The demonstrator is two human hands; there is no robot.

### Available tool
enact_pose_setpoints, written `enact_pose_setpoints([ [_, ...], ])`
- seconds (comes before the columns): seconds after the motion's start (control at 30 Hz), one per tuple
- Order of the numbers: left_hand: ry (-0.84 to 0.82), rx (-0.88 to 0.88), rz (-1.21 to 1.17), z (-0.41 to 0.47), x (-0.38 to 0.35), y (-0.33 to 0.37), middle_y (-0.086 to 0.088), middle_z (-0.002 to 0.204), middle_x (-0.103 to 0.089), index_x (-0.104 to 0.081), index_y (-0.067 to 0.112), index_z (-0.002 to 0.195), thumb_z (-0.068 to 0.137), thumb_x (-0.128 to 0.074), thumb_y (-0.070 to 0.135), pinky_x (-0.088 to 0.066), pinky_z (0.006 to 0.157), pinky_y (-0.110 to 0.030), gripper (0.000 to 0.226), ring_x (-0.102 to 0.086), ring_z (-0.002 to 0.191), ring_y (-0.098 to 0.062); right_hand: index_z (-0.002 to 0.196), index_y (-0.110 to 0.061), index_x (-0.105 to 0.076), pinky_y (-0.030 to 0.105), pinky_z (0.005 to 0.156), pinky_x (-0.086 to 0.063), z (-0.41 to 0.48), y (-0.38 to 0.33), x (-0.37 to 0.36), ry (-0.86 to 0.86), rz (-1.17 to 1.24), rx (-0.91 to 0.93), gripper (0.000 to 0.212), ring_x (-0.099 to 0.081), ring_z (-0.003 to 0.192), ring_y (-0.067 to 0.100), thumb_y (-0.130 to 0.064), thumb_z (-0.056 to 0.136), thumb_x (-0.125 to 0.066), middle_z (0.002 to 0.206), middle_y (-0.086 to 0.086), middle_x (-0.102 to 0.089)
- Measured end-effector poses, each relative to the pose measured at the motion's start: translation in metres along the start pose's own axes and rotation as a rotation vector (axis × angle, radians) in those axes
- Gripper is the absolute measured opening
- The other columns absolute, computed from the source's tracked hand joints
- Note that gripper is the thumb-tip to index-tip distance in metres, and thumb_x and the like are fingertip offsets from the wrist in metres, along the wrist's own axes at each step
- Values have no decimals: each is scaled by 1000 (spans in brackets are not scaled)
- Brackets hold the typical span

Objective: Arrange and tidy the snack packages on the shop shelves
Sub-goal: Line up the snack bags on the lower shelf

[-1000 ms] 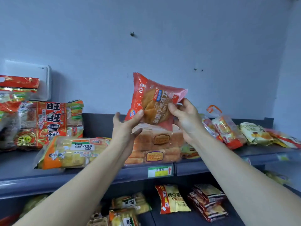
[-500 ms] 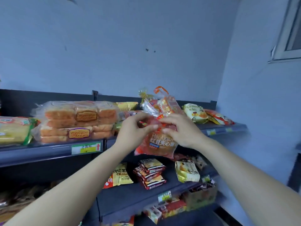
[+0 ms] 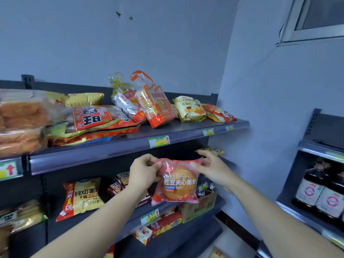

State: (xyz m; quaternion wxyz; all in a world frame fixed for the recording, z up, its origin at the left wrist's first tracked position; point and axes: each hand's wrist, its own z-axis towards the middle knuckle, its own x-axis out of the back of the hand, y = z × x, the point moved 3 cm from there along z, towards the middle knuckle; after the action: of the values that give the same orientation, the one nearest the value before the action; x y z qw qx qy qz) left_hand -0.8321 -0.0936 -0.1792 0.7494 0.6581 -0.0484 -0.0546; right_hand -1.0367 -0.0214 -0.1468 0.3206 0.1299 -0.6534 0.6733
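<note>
Pink plastic red-bean bun packet (image 3: 176,183), centre frame, hangs pinched at its top corners by my left hand (image 3: 144,172) and right hand (image 3: 212,169); I'd seat it flat, label outward.

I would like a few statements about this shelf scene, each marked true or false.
1. Both hands hold the red bean bread packet by its top corners. True.
2. The packet rests on the top shelf. False: it hangs in the air below that shelf's front edge.
3. A croissant bag stands on the top shelf. True.
4. The left hand is empty. False: its fingers pinch the packet.
5. Dark bottles stand on a shelf unit to the right. True.
</note>
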Motion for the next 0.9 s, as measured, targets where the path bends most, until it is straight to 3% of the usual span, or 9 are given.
enact_pose_setpoints([
  [0.17,-7,172,-140,63,-38,-44,-18,80,-62,-51,5,72,95,-56,2,-59,55,-33,24,-66,74,-31,133,-20,-52,37,93,-52,48,61,-1,-135,69,-191,54,-63,103,11,-30,84,-73,109,-6,-65],
  [0.27,-57,228,-157,99,-61,-65,-8,63,-64,-51,5,71,95,-55,1,-60,62,-37,25,-66,59,-20,130,-19,-55,38,92,-53,85,84,0,-151,55,-241,51,-64,102,12,-28,83,-74,108,-5,-66],
  [0.37,-96,269,-167,130,-79,-84,2,48,-58,-52,5,71,96,-54,1,-60,62,-35,25,-58,44,-9,132,-22,-51,32,83,-53,121,103,-3,-162,73,-275,59,-63,104,13,-28,79,-78,115,-3,-64],
  [0.57,-119,362,-194,176,-108,-116,-2,54,-60,-51,7,71,96,-53,0,-59,53,-29,26,-59,52,-14,107,-25,-59,35,88,-56,176,139,-11,-191,143,-285,40,-68,97,15,-12,76,-81,105,-1,-69],
  [0.73,-98,414,-195,207,-124,-142,-16,82,-63,-57,5,84,99,-44,-3,-58,53,-31,21,-63,67,-27,96,-29,-59,35,84,-58,217,179,-13,-135,119,-290,36,-69,90,13,-11,75,-81,100,-3,-70],
  [0.8,-63,412,-115,220,-132,-158,-12,82,-62,-60,6,89,97,-48,-3,-54,57,-32,17,-60,65,-24,94,-29,-59,39,86,-57,239,199,-11,-93,100,-299,34,-69,91,14,-14,74,-82,101,-2,-70],
  [0.9,-48,386,191,242,-143,-191,-7,85,-63,-64,5,108,90,-62,4,-46,63,-28,19,-56,68,-18,93,-30,-57,43,81,-58,275,230,-2,16,35,-319,33,-69,89,16,-23,74,-83,97,-5,-69],
])
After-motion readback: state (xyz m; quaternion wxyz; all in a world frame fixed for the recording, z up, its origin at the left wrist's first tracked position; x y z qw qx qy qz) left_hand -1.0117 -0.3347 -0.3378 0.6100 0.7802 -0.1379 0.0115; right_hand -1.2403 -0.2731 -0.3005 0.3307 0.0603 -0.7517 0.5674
